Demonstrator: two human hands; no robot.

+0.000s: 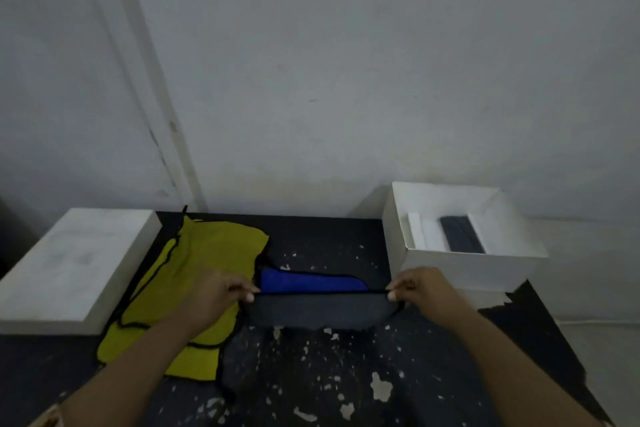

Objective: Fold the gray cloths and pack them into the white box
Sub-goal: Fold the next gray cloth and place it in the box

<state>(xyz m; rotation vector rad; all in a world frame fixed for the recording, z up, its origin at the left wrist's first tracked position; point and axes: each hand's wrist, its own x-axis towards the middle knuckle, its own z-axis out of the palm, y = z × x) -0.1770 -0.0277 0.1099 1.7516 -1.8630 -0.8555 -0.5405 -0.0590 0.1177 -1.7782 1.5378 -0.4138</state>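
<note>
A gray cloth with a black hem hangs folded over between my two hands, just above the dark table. My left hand pinches its left top corner and my right hand pinches its right top corner. The open white box stands at the right rear of the table, close behind my right hand. Inside it lies a dark folded cloth beside white inserts. Another gray cloth lies flat on the table under my left forearm, partly hidden.
Yellow cloths with black hems lie spread at the left. A blue cloth lies behind the held gray one. The white box lid rests at the far left. The dark table has chipped paint; a wall stands behind.
</note>
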